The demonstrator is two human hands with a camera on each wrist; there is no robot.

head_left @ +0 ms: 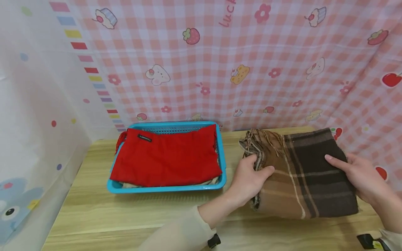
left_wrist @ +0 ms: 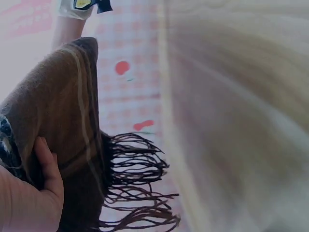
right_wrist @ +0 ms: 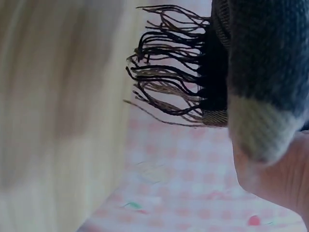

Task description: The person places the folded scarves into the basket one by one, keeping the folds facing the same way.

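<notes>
A folded brown and dark plaid scarf [head_left: 282, 177] with fringe is held up at the right of the head view. My left hand [head_left: 251, 177] grips its left edge, thumb on the front face and fingers behind. At its right edge my right hand [head_left: 364, 174] holds it the same way, the thumb lying on the dark part. Fringe [left_wrist: 140, 169] hangs out past the fold in the left wrist view. The right wrist view shows dark fringe [right_wrist: 169, 67] too, with a thick fold covering much of the right hand.
Left of the scarf, a blue plastic basket [head_left: 166, 189] stands on the wooden table [head_left: 132, 223]. Inside it lies a folded red cloth [head_left: 169, 157] with a dark label, over beige fabric. A pink checked curtain [head_left: 201, 69] hangs behind the table.
</notes>
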